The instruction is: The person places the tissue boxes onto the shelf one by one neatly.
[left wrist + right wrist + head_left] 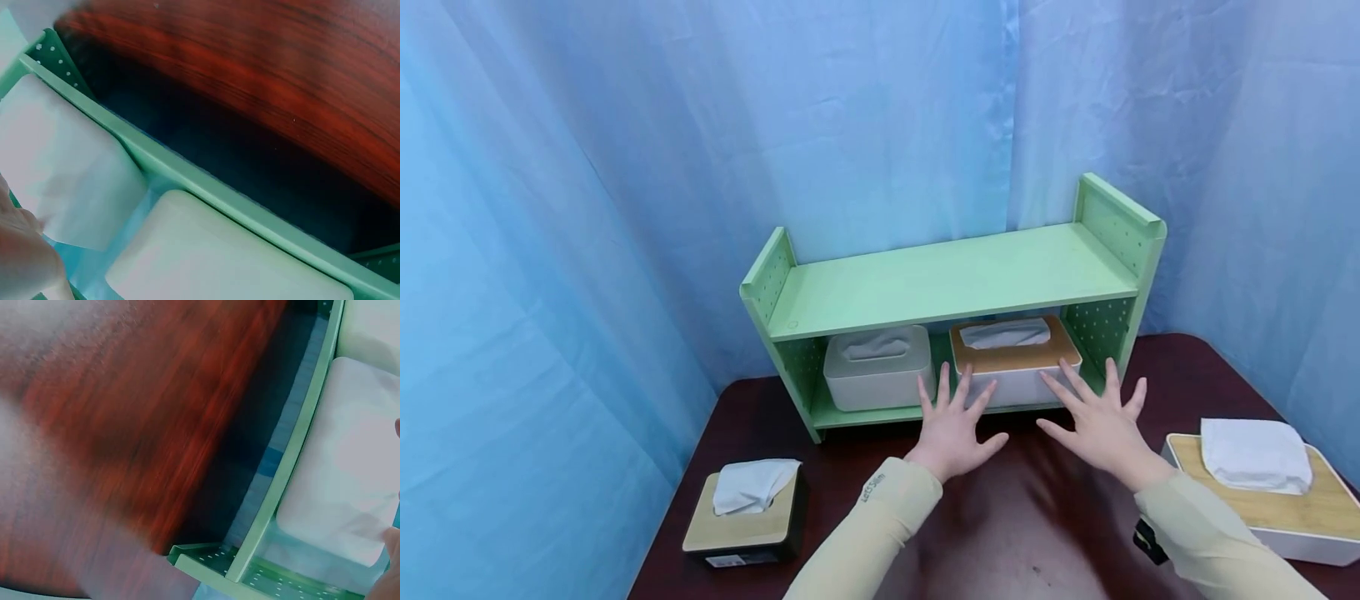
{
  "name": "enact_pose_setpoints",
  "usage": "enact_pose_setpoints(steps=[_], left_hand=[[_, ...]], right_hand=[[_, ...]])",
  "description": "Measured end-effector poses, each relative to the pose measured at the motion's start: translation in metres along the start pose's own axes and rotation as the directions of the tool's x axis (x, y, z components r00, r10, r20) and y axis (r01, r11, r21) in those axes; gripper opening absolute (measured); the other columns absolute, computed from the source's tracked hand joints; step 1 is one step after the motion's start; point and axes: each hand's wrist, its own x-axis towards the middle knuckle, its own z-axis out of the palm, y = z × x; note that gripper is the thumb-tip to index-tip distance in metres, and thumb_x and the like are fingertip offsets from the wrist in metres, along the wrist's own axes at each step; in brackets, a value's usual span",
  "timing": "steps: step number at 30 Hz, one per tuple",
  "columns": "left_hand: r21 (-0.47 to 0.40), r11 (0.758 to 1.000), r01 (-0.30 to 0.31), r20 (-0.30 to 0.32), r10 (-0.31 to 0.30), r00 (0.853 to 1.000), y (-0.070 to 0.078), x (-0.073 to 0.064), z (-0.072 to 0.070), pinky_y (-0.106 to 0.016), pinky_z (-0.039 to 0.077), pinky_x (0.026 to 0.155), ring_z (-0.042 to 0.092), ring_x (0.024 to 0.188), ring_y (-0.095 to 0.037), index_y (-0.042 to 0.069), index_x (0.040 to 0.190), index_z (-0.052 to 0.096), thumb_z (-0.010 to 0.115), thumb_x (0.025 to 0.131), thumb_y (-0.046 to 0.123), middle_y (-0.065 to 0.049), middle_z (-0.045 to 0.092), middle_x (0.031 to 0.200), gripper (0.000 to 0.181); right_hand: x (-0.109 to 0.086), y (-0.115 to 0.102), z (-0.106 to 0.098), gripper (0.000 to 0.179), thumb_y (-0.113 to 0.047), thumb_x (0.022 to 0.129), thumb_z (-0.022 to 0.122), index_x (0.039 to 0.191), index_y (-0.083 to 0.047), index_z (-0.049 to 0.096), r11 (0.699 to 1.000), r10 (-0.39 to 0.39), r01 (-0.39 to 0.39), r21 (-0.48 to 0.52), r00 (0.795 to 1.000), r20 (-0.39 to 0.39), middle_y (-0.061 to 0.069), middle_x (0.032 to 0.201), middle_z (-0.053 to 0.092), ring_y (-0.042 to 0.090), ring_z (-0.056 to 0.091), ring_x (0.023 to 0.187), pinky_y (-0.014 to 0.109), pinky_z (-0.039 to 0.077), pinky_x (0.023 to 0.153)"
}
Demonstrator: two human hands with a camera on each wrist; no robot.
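Both hands reach forward over the table with fingers spread and nothing held. My left hand (953, 433) is before the lower level of a green two-tier shelf (955, 279); its fingertips overlap the front of a wood-topped white tissue box (1015, 358). My right hand (1105, 429) is nearest that box's right end. Whether any finger touches the box cannot be told. Left of it on the lower level sits a white tissue box with a grey lid (880, 385). In the wrist views only parts of the left hand (25, 253) and right hand (389, 565) show at the edges.
A small black tissue box with a wooden lid (741, 521) stands at the table's left. At the right, beside the right forearm, is a larger wood-lidded white tissue box (1262, 508). Blue curtains (887, 125) hang behind the dark red table (1000, 517).
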Motion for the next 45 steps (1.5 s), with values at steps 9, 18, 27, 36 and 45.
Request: enact_pose_setpoints(steps=[9,18,27,36,45], left_hand=[[0.013,0.999,0.052,0.105,-0.053,0.993,-0.002,0.015,0.0,-0.064,0.002,0.11,-0.007,0.146,-0.034,0.042,0.15,0.004,0.025,0.09,0.072,0.0,-0.003,0.161,0.07],[-0.003,0.998,0.064,0.071,-0.064,0.995,-0.001,0.017,0.002,-0.063,0.003,0.111,-0.006,0.146,-0.032,0.043,0.15,0.005,0.023,0.093,0.068,0.002,-0.001,0.161,0.065],[-0.004,0.999,0.043,0.025,-0.043,0.999,-0.006,0.006,0.011,-0.064,0.005,0.111,-0.004,0.146,-0.034,0.041,0.151,0.006,0.025,0.095,0.065,0.0,0.004,0.161,0.064],[-0.071,0.997,0.028,-0.014,-0.029,0.999,-0.013,-0.019,0.025,-0.065,0.006,0.11,0.001,0.147,-0.034,0.039,0.151,0.012,0.029,0.096,0.061,0.0,0.014,0.16,0.062],[-0.114,0.993,0.004,-0.063,-0.011,0.998,-0.022,-0.048,0.031,-0.067,0.011,0.107,0.004,0.146,-0.035,0.036,0.151,0.02,0.035,0.096,0.058,-0.004,0.017,0.159,0.061]], right_hand=[[0.016,0.003,0.003,0.072,-0.059,0.088,0.053,0.148,-0.023,0.034,1.0,0.026,-0.026,-0.006,0.998,0.056,0.015,0.154,0.026,0.06,-0.001,0.136,0.079,-0.009,0.094],[0.017,0.003,0.002,0.07,-0.057,0.09,0.05,0.148,-0.021,0.034,0.999,0.031,-0.033,0.028,0.997,0.069,0.016,0.155,0.022,0.056,-0.001,0.138,0.078,-0.008,0.095],[0.004,-0.002,0.008,0.067,-0.052,0.092,0.052,0.149,-0.022,0.032,0.997,0.042,-0.045,0.067,0.998,0.041,0.02,0.153,0.025,0.053,0.004,0.138,0.077,-0.008,0.096],[-0.017,-0.016,0.021,0.065,-0.05,0.091,0.055,0.146,-0.021,0.036,0.992,0.057,-0.058,0.116,0.998,0.011,0.021,0.152,0.027,0.056,0.015,0.133,0.077,-0.005,0.095],[-0.035,-0.031,0.038,0.061,-0.045,0.089,0.06,0.141,-0.021,0.041,0.985,0.072,-0.065,0.162,0.997,-0.038,0.021,0.148,0.032,0.052,0.019,0.13,0.076,-0.002,0.095]])
